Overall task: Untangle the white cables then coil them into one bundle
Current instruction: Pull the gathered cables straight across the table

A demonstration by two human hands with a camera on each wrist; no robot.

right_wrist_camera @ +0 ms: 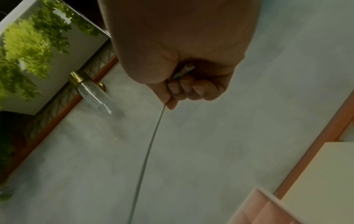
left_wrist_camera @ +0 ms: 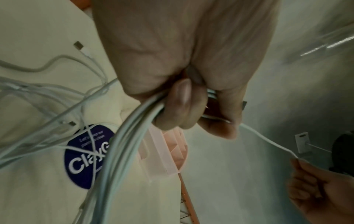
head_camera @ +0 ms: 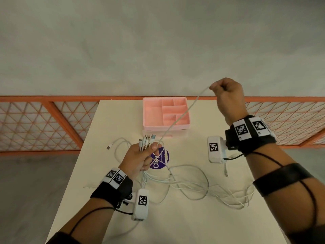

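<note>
White cables lie looped, one strand taut between hands.

I seem to be in an indoor office-like or studio room, working at a cream rectangular counter beside an orange metal railing with lattice panels, above a grey concrete floor, with a framed tree picture on the wall.
</note>
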